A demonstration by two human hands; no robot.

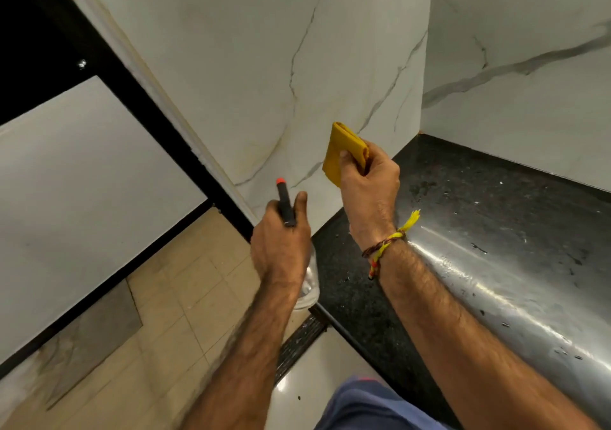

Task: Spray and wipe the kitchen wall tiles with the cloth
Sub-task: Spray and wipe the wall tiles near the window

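White marble-look wall tiles (251, 65) with grey veins fill the upper middle of the head view and meet a second tiled wall (529, 32) at a corner on the right. My left hand (281, 244) grips a spray bottle by its black head with an orange nozzle (285, 203), which points at the tiles; the clear bottle body (309, 284) hangs below my wrist. My right hand (370, 185) pinches a folded yellow cloth (344, 151) and holds it upright just in front of the tiled wall.
A black speckled granite counter (479, 204) runs along the right, with wet marks and a bright glare band. A black door frame (139, 99) stands left of the tiled wall. Beige floor tiles (185, 290) lie below. My blue clothing (370, 403) shows at the bottom.
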